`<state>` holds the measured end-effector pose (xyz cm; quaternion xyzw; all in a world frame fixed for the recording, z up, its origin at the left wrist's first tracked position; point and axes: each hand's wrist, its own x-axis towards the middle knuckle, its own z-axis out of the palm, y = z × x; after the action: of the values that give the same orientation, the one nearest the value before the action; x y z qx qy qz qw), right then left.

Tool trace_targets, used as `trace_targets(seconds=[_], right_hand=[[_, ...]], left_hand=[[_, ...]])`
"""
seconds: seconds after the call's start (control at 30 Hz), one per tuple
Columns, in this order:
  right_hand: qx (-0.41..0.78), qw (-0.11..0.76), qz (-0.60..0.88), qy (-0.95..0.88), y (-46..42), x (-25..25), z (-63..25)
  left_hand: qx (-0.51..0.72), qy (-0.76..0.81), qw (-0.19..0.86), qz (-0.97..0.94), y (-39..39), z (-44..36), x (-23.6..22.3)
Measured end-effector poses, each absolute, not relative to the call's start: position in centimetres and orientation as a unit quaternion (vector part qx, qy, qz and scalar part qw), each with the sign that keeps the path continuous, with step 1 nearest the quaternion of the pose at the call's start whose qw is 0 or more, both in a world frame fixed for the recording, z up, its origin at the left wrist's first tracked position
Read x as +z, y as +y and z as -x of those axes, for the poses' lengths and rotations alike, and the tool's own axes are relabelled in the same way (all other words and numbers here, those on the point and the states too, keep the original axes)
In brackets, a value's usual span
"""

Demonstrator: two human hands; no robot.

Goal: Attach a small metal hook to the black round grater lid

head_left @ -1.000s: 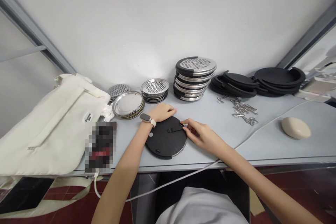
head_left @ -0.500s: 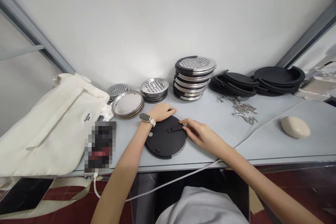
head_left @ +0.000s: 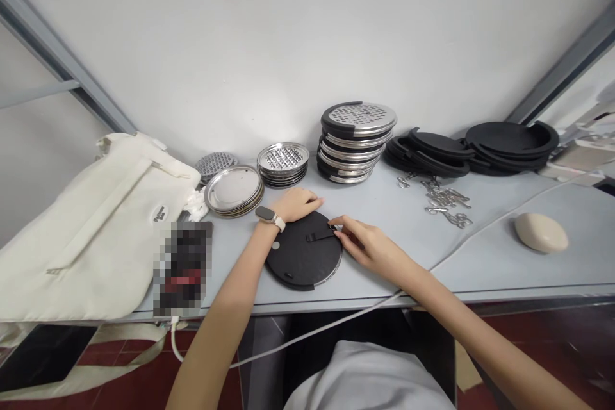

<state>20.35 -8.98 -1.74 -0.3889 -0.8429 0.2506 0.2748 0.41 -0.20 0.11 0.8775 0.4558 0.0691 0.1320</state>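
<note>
A round black disc [head_left: 302, 262] lies flat near the table's front edge, with a thin silver rim showing at its lower right. Across its upper right runs a short black strap [head_left: 317, 237]. My right hand [head_left: 364, 243] pinches the strap's outer end, where a small shiny metal piece shows between thumb and forefinger. At the disc's far left edge rests my left hand [head_left: 295, 206], wearing a watch, its fingers bent along the rim and holding the disc. Some of its fingertips are hidden from view.
Behind stand a tall stack of round graters [head_left: 360, 118], smaller grater plates [head_left: 283, 159] and plain metal plates [head_left: 234, 189]. Rightward are black round covers [head_left: 509, 138], metal clasps [head_left: 446, 198], a cream rounded object [head_left: 541, 232] and a white cable [head_left: 480, 230]. A cream bag [head_left: 96, 230] lies left.
My right fingertips have shifted very slightly at the strap's end, and a bit more of the metal piece shows. My left hand and the disc stay in place.
</note>
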Motion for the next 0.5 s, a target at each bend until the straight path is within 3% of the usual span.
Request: trace_targets(seconds=[0.5], right_hand=[[0.251, 0.273, 0.393, -0.841, -9.02, -1.67, -20.31]], left_hand=[[0.059, 0.462, 0.122, -0.876, -0.10, -0.50, 0.12]])
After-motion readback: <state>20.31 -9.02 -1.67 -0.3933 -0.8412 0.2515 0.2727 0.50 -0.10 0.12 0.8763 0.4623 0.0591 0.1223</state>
